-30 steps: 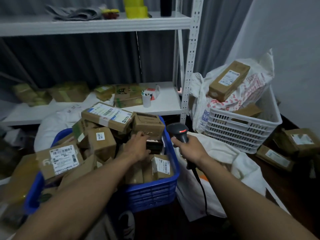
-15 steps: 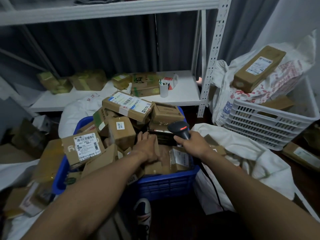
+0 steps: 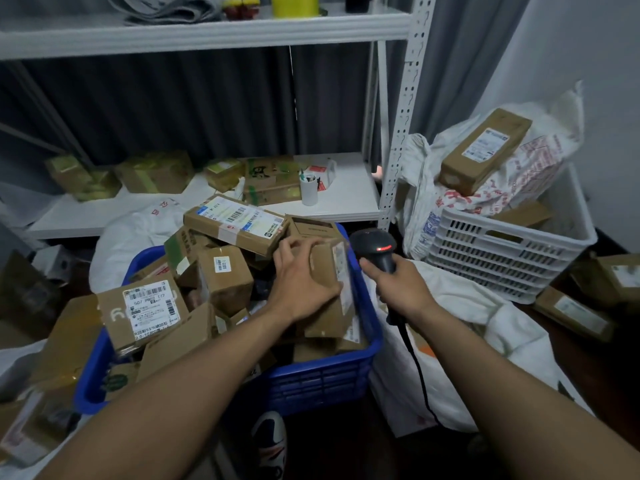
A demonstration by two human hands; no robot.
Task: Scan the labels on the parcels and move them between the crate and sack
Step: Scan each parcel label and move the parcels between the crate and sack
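A blue crate (image 3: 322, 379) in front of me is heaped with several brown cardboard parcels. My left hand (image 3: 301, 282) grips a small brown parcel (image 3: 329, 271) at the crate's right side, tilted up so its white label faces right. My right hand (image 3: 398, 285) holds a black barcode scanner (image 3: 375, 249) just right of that parcel, its red light lit and its head turned toward the label. The scanner's cable hangs down over a white sack (image 3: 478, 334) lying on the floor to the right of the crate.
A white crate (image 3: 502, 258) at the right holds a printed bag and a long labelled box (image 3: 485, 150). A white metal shelf (image 3: 346, 199) behind carries more parcels and a pen cup (image 3: 309, 190). Loose parcels lie on the floor at both sides. A shoe (image 3: 270, 441) shows below.
My left hand has lifted a small parcel out of the heap and tilted its label toward the scanner. My right hand has drawn the scanner back to the right of the crate.
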